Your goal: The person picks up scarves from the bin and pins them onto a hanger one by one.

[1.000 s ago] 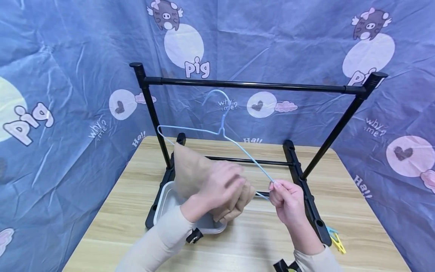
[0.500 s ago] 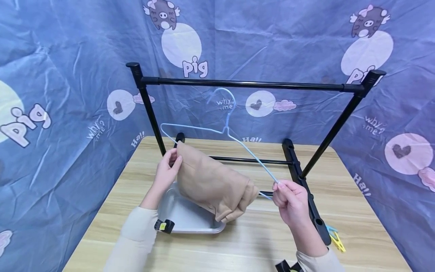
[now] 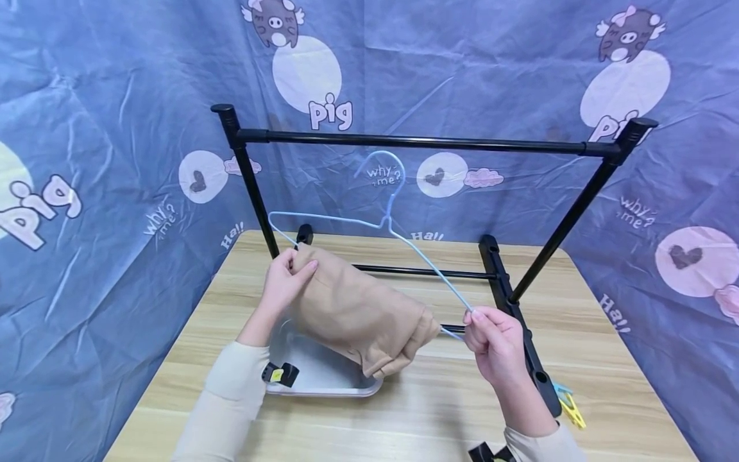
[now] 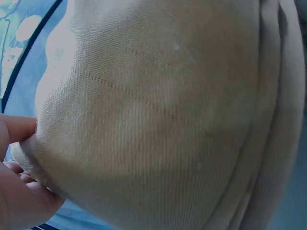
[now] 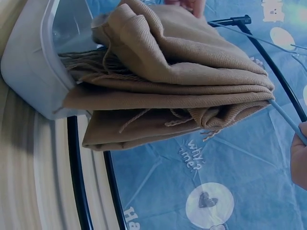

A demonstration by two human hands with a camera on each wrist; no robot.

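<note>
A tan scarf [image 3: 358, 308] with fringed ends [image 5: 175, 117] hangs folded over the lower bar of a light-blue wire hanger [image 3: 427, 260]. My left hand [image 3: 287, 279] pinches the scarf's upper left edge, thumb on the near face and fingers behind. In the left wrist view, the scarf [image 4: 144, 115] fills most of the picture. With thumb and fingers, my right hand [image 3: 496, 340] grips the right end of the hanger, which tilts down to the right. The hanger's hook overlaps the blue backdrop below the rack's top rail.
A black rack [image 3: 427, 142] stands on the wooden table [image 3: 462, 398] behind the hanger. Below the scarf sits a pale plastic tub [image 3: 323, 390]. Yellow and blue clothespins [image 3: 571, 407] lie by the rack's right foot. Patterned blue cloth [image 3: 138, 115] surrounds the table.
My left hand has moved from the middle of the scarf to its upper left edge and taken hold there. The right hand keeps its grip on the hanger, having shifted slightly right.
</note>
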